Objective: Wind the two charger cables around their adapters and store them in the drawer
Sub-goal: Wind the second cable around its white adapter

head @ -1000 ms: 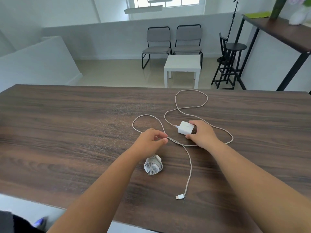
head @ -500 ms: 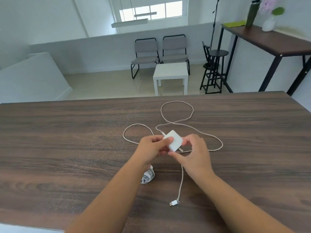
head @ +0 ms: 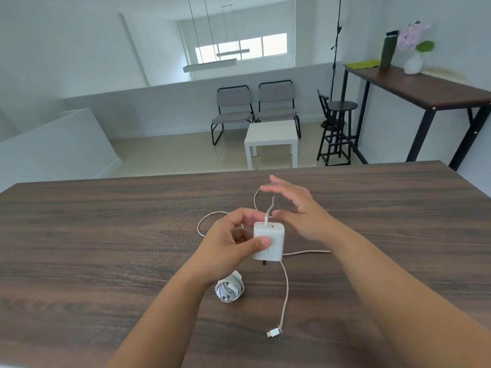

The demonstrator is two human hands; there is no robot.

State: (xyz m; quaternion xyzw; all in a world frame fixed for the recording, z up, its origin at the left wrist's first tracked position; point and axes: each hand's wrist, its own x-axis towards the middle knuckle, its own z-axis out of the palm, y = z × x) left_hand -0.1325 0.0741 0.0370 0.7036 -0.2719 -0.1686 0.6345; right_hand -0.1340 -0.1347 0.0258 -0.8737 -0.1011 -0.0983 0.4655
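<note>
Head view: one wide look down over both forearms at a dark brown wood-grain surface; every place below is given relative to the white square plastic charger adapter
Adapter change: a second ago it lay flat on the surface under the right hand; now it is lifted clear and stands upright, socket face up, prongs pointing down
Left hand: its grip is clamped on the adapter, thumb across the near face and fingers curled behind; a second ago it pinched only the cable
Right hand: has let go of the adapter and now hovers just beyond and right of it, fingers spread and straight, holding nothing that I can see
Loose cable: the pale braided charger cable rises from the adapter's top socket, loops away over the surface on the far side, and trails back below the adapter to its white plug end lying near the front edge
Finished bundle: the grey-white wound charger and cable bundle lies on the surface just below the adapter, by the left wrist
Meaning for the task: one charger looks wound; judging by the handover, winding of the second is only about to begin, with no turns on it yet
Drawer: not in view
Writing: no brand, label or lettering can be read on the adapter, cable or anywhere else
</note>
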